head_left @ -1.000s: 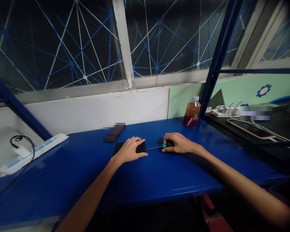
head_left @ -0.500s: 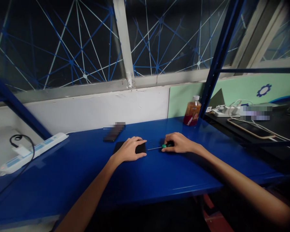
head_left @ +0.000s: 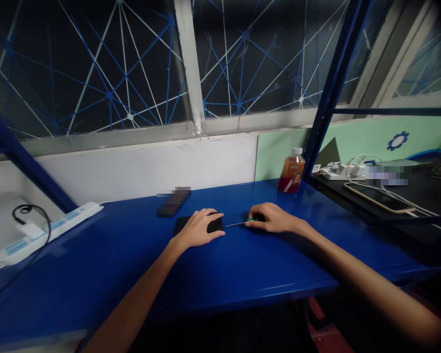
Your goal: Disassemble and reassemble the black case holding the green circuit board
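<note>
A flat black object (head_left: 215,223) lies on the blue table. My left hand (head_left: 199,227) rests over it, gripping it between the thumb and fingers near its right end. In my right hand (head_left: 270,217) is a screwdriver (head_left: 236,224) with a green and black handle, held level. Its thin metal shaft points left, and the tip is at the right edge of the black object. Several tiny dark bits (head_left: 229,218) lie just behind the shaft.
A dark phone-like object (head_left: 173,202) lies behind my left hand. A bottle of reddish drink (head_left: 291,170) stands at the back right. On the left is a white power strip (head_left: 51,233) with a black cable. A phone (head_left: 379,197) and cables lie on the black table at right.
The fingers of my right hand have shifted slightly around the screwdriver handle, and less of its green part shows. My left hand keeps its place on the black object.
</note>
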### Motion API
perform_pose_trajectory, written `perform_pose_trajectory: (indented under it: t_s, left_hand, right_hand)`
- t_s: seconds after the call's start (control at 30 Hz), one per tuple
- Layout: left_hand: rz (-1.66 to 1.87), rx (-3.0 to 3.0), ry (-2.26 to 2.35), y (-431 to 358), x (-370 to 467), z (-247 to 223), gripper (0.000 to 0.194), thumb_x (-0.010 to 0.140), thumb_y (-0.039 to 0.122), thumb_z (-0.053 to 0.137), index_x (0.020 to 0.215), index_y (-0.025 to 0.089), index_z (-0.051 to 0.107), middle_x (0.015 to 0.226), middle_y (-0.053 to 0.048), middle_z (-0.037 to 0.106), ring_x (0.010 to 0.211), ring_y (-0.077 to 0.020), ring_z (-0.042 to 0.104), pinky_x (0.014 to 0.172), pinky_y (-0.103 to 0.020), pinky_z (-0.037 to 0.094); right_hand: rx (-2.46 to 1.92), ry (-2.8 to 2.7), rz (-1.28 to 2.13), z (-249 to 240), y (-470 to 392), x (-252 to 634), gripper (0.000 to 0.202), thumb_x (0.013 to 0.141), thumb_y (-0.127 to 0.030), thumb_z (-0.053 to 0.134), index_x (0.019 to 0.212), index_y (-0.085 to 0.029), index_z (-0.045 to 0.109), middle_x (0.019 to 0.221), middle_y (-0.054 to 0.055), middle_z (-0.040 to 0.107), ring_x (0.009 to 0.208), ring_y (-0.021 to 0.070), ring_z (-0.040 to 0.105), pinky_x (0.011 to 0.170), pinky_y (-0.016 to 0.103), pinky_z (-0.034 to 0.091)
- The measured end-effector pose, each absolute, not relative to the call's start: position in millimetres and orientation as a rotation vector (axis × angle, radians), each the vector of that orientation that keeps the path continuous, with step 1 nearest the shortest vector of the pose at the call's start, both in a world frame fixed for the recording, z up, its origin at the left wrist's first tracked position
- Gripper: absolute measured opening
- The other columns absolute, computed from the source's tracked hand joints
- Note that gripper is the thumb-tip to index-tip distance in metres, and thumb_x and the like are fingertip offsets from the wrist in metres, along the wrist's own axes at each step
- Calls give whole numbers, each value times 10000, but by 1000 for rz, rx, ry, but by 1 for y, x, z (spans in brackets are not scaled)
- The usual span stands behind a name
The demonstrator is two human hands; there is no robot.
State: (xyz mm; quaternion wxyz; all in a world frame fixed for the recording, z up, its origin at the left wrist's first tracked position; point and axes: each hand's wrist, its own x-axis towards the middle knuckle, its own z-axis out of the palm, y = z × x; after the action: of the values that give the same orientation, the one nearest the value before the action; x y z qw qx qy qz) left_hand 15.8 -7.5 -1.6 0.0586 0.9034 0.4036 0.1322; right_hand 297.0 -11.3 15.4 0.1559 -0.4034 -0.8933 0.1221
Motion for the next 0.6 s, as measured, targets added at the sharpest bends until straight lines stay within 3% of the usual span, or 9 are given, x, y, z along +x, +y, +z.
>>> perform_pose_trajectory:
  t_s: [0.13,0.3,0.5,0.6]
  left_hand:
    - [424,2736,1209,-7,15,-2,553,843,599,505,1323,325,477,1349,-70,487,1207,-303,452,973,-472,363]
    - [447,2732,1271,-6,16,-7,549,851,592,494,1315,298,486,1341,-82,489,1213,-306,442,977,-487,357]
    - [525,2738,1227,-7,21,-7,408,858,517,539,1206,308,589,1365,-67,452,1247,-305,403,1008,-500,326]
    - [525,2727,1157,-10,23,-3,336,848,505,565,1112,314,647,1375,-54,434,1259,-306,392,1016,-501,321]
  right_hand:
    - [-1167,-2548,361,13,-9,299,392,774,-574,603,819,-185,588,766,26,618,645,147,516,565,256,305]
    - [-1196,-2552,445,11,-9,297,382,767,-568,615,832,-197,553,665,-11,567,569,126,475,526,246,272]
    - [-1172,-2552,339,12,-11,294,429,908,-552,407,817,-194,624,635,3,596,559,124,497,555,263,281]
    - [-1162,-2570,277,10,-9,296,438,896,-566,425,840,-197,653,738,31,645,653,150,556,586,266,313]
